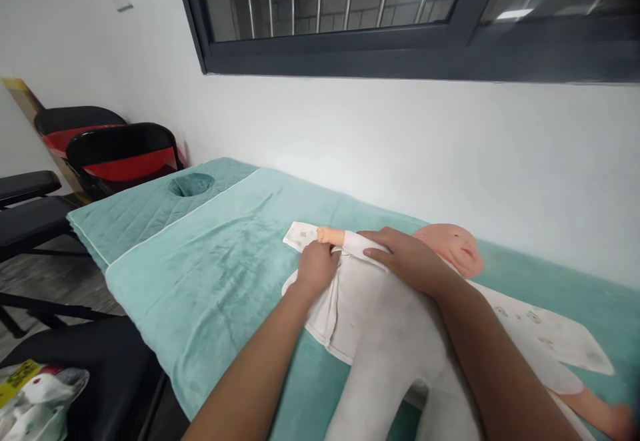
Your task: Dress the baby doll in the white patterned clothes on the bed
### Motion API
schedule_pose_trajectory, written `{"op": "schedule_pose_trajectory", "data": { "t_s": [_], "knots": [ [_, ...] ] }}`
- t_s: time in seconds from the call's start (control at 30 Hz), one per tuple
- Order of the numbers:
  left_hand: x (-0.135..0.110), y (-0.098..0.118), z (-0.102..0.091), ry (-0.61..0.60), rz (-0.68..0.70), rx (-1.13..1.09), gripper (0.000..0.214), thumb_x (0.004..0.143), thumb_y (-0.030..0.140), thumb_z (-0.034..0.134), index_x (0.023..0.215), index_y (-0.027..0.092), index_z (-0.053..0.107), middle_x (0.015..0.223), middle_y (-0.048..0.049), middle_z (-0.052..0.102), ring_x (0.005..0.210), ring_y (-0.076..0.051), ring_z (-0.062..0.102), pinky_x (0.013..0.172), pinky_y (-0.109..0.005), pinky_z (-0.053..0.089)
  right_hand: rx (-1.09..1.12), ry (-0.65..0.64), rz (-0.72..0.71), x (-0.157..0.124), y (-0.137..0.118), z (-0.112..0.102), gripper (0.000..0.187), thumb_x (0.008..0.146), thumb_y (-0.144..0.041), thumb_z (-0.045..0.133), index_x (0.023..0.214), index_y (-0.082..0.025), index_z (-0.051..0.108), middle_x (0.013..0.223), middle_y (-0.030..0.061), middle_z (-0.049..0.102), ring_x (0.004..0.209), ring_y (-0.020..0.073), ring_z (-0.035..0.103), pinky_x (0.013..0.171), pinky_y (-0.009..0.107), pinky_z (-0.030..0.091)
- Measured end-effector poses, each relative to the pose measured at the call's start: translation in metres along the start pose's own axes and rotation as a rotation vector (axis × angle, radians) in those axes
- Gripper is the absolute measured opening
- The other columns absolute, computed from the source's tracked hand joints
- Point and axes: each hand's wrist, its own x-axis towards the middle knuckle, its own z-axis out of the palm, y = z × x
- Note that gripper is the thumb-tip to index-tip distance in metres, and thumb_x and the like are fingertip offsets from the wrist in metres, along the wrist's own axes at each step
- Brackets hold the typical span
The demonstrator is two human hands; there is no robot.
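Note:
A baby doll (390, 321) in whitish clothes lies on its back on a green-covered table, its head (453, 247) toward the wall. Under it is spread a white garment (550, 327) with small printed figures, one sleeve out on each side. My left hand (317, 269) is closed beside the doll's small hand (330, 235), its fingers curled on white cloth; the fingertips are partly hidden. Around the doll's white-sleeved arm (363, 247) my right hand (400, 254) is closed, thumb on the near side and fingers on the far side.
The green cover (215, 294) drapes over the table's left edge, with a round hole (191, 185) at the far end. Black chairs (125, 151) stand on the left. A clear bag (43, 401) lies on the nearest seat. A white wall and window frame (325, 61) border the far side.

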Motion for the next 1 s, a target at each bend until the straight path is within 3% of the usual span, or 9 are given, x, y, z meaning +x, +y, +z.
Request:
{"op": "schedule_pose_trajectory", "data": {
  "t_s": [0.27,0.37,0.43,0.57,0.67,0.73,0.83,0.93,1.0],
  "knots": [
    [0.004,-0.014,-0.025,0.055,-0.223,-0.839,0.015,0.069,0.024,0.064,0.08,0.016,0.059,0.074,0.0007,0.059,0.068,-0.013,0.056,0.064,-0.024,0.043,-0.079,0.0,0.048,-0.004,0.006,0.0,0.034,0.095,-0.044,0.04,0.118,-0.042,0.065,0.099,0.0013,0.065,0.079,0.0191,0.062,0.072,0.031,0.046],
    [-0.001,-0.009,-0.021,0.157,-0.222,-0.737,0.014,0.069,0.023,0.065,0.076,0.017,0.055,0.068,0.0039,0.052,0.064,-0.011,0.051,0.061,-0.022,0.04,-0.165,-0.014,0.111,-0.004,0.009,0.004,0.035,0.093,-0.041,0.041,0.119,-0.043,0.065,0.1,0.0034,0.064,0.081,0.0216,0.061,0.073,0.034,0.045],
    [-0.006,-0.002,-0.016,0.203,-0.127,-0.562,0.01,0.072,0.022,0.063,0.077,0.018,0.056,0.071,0.0035,0.054,0.068,-0.011,0.051,0.065,-0.023,0.041,-0.235,-0.01,0.137,-0.001,0.008,0.01,0.036,0.092,-0.038,0.042,0.12,-0.041,0.064,0.101,0.0052,0.063,0.082,0.0234,0.061,0.074,0.038,0.044],
    [-0.016,0.009,-0.005,0.033,0.128,-0.296,0.005,0.082,0.025,0.057,0.083,0.02,0.058,0.08,0.0015,0.06,0.073,-0.013,0.052,0.069,-0.025,0.041,-0.269,0.062,0.053,0.003,-0.004,0.021,0.035,0.091,-0.03,0.041,0.115,-0.034,0.066,0.103,0.0061,0.064,0.088,0.0233,0.06,0.08,0.04,0.043],
    [-0.018,0.008,-0.002,-0.029,0.16,-0.284,0.008,0.085,0.027,0.056,0.087,0.02,0.059,0.083,0.0007,0.061,0.074,-0.013,0.053,0.07,-0.025,0.042,-0.155,0.203,0.063,-0.004,-0.008,0.016,0.034,0.092,-0.035,0.039,0.114,-0.031,0.065,0.111,0.0046,0.066,0.093,0.0224,0.061,0.077,0.035,0.045],
    [-0.017,0.004,-0.003,0.0,0.128,-0.309,0.01,0.085,0.028,0.057,0.089,0.02,0.059,0.085,-0.0001,0.063,0.077,-0.014,0.055,0.072,-0.026,0.043,-0.094,0.311,0.187,-0.019,0.0,0.004,0.035,0.092,-0.044,0.038,0.105,-0.029,0.067,0.108,0.0048,0.068,0.088,0.0227,0.062,0.071,0.034,0.046],
    [-0.016,-0.003,-0.005,0.042,0.078,-0.282,0.015,0.087,0.033,0.055,0.092,0.02,0.062,0.088,-0.0017,0.066,0.08,-0.016,0.059,0.074,-0.027,0.044,-0.121,0.343,0.553,-0.051,0.033,-0.02,0.049,0.091,-0.058,0.033,0.08,-0.025,0.069,0.089,0.0099,0.07,0.073,0.026,0.061,0.063,0.038,0.044],
    [-0.016,-0.005,-0.008,0.041,0.05,-0.214,0.023,0.09,0.039,0.051,0.093,0.021,0.064,0.09,-0.0028,0.069,0.081,-0.018,0.061,0.073,-0.029,0.043,-0.121,0.218,0.843,-0.08,0.079,-0.031,0.057,0.085,-0.069,0.038,0.07,-0.022,0.068,0.087,0.0182,0.071,0.068,0.03,0.062,0.063,0.045,0.043],
    [-0.018,-0.004,-0.01,0.018,0.049,-0.201,0.026,0.092,0.041,0.049,0.091,0.021,0.065,0.087,-0.0021,0.069,0.079,-0.018,0.06,0.071,-0.028,0.042,-0.001,0.126,0.85,-0.09,0.104,-0.026,0.061,0.085,-0.069,0.039,0.067,-0.02,0.069,0.089,0.0194,0.072,0.069,0.0307,0.065,0.068,0.047,0.045]
  ]
}}
